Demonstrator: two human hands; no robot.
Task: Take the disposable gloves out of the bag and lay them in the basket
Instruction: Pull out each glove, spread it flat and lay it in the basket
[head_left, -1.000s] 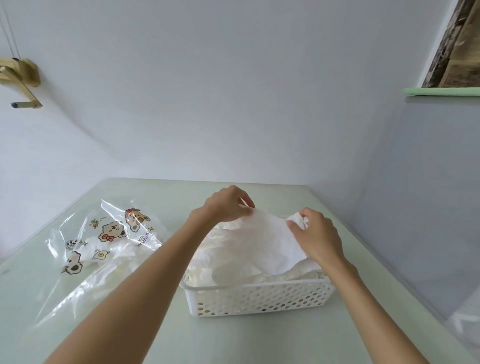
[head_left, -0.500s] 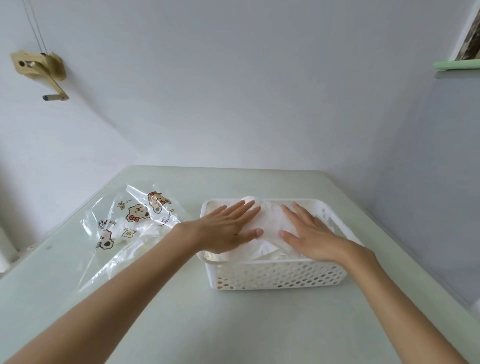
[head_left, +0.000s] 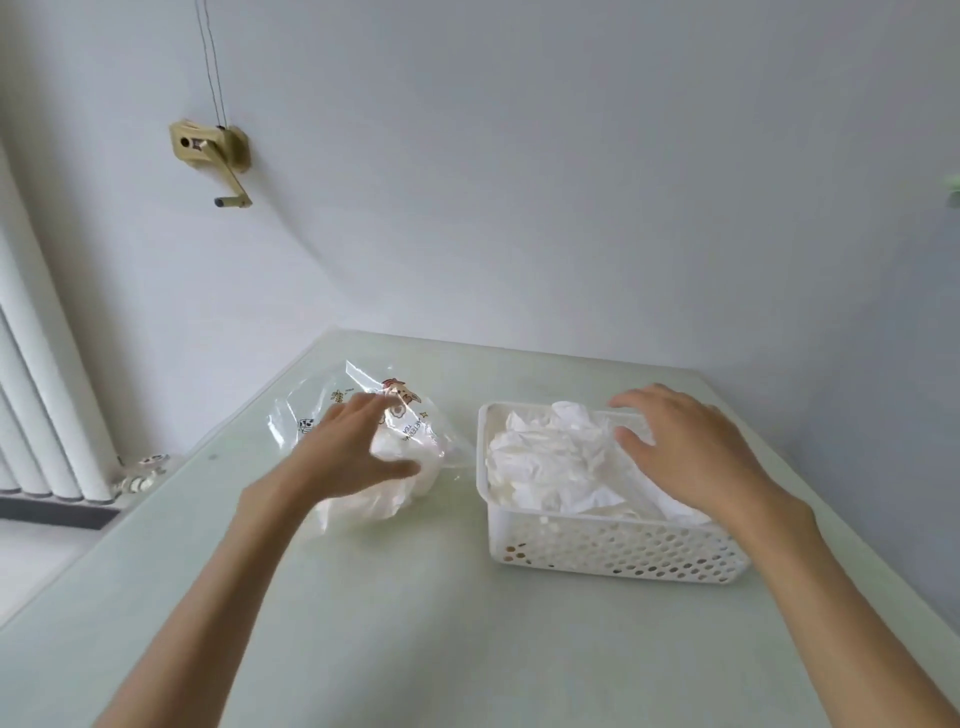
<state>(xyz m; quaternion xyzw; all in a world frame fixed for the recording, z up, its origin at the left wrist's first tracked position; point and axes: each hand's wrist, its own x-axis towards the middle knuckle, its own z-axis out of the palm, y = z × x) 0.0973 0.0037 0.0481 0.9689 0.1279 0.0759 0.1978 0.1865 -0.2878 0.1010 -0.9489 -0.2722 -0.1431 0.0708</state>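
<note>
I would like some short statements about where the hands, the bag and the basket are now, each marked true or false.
1. The left hand is over the bag. True.
2. The basket is empty. False: crumpled white gloves lie in it.
3. The right hand is at the basket. True.
4. The bag lies to the right of the basket. False: it lies to its left.
5. The basket stands on the table. True.
</note>
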